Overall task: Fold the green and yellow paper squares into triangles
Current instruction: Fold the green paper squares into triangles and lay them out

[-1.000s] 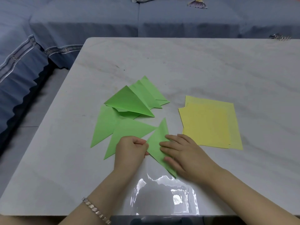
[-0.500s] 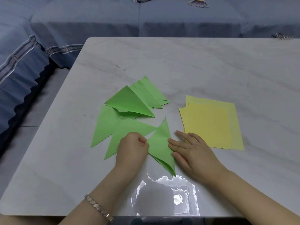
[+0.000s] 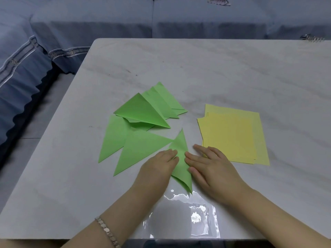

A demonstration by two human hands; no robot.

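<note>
Pressed the newest green triangle flat near the front edge of the table. Had unclenched the left hand since a second earlier, fingers now laid straight on the paper's left side. Kept the right hand open and flat, fingertips touching the right edge. Judged the crease set and this piece done. Left the other folded green triangles overlapping just beyond, and the yellow squares stacked unfolded to the right. Saw no container, only loose paper on the tabletop.
</note>
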